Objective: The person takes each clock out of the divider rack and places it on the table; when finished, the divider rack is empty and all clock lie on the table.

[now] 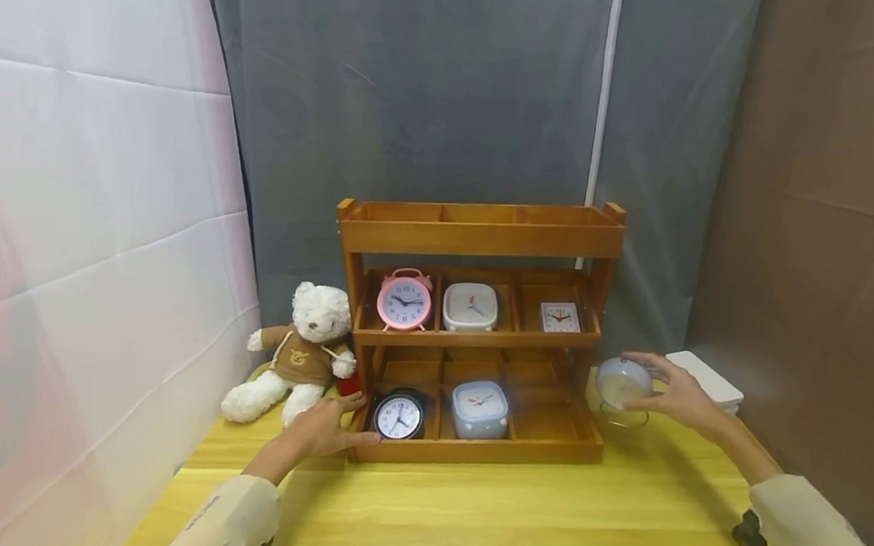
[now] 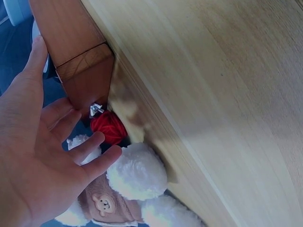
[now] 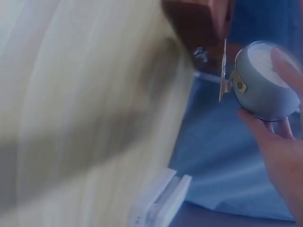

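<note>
My right hand (image 1: pixel 673 393) grips a round, pale blue-grey desk clock (image 1: pixel 623 383) on a thin wire stand, beside the right end of a brown wooden shelf (image 1: pixel 484 242). In the right wrist view the thumb lies over the clock's (image 3: pixel 265 90) pale face and the fingers go round its rounded body. My left hand (image 1: pixel 322 426) rests at the shelf's lower left front corner, thumb by the front board and the other fingers spread loosely along the side. Nearest to it, a black alarm clock (image 1: pixel 399 415) sits in the lower left compartment. A light-blue clock (image 1: pixel 480 409) stands in the lower middle one.
The middle tier holds a pink alarm clock (image 1: pixel 404 302), a white rounded clock (image 1: pixel 471 307) and a small square clock (image 1: pixel 560 317). A white teddy bear (image 1: pixel 308 353) sits left of the shelf, by a red object (image 2: pixel 109 126). White boxes (image 1: pixel 704 379) lie at the right.
</note>
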Demonstrator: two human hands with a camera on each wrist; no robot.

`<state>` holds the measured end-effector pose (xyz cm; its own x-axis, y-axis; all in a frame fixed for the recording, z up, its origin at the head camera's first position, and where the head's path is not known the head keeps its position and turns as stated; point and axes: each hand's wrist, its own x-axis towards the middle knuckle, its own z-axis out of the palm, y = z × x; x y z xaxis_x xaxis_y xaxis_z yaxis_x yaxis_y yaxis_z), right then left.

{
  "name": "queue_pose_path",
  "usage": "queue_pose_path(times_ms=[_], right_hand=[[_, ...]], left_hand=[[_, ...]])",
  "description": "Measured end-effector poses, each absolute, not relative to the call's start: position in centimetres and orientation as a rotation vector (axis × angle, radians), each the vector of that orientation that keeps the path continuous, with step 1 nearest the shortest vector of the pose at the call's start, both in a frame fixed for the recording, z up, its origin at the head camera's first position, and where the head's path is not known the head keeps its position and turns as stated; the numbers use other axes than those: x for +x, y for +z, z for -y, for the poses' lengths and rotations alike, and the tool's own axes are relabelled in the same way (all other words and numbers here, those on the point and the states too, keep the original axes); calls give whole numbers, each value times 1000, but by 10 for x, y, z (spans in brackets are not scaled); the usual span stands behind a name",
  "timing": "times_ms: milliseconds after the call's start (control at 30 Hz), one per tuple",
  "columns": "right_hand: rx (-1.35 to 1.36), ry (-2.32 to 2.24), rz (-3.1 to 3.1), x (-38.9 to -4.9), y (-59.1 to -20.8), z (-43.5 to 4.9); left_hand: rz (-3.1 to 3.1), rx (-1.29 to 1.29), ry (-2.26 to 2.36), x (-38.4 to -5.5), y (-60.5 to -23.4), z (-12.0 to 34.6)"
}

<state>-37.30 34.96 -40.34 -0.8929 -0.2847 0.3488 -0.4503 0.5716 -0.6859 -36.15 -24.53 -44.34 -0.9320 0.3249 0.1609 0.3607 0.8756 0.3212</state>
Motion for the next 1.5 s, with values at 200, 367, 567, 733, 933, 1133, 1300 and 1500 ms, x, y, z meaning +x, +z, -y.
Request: queue_pose_path(times_ms=[200, 367, 567, 733, 933, 1133, 1300, 1500], right_hand=[[629, 1214, 2591, -382, -425, -352], [664, 1220, 2556, -385, -436, -351], [683, 1213, 2550, -390, -448, -352], [671, 1155, 2572, -397, -455, -356], [844, 900, 2398, -412, -459, -356], [849, 787, 2362, -425, -458, -349], [751, 884, 2460, -424, -456, -341], [653, 964, 2511, -419, -453, -334]], left_hand=[[2942, -551, -538, -359, -440, 245], [2939, -553, -547, -360, -442, 245], [2936, -538, -552, -359, -444, 247], [2945, -529, -549, -357, -441, 246], [2952, -532, -535, -358, -442, 246], [2948, -541, -548, -355, -442, 244], [2952, -528, -541, -355, -443, 245], [2946, -524, -537, -357, -443, 245]])
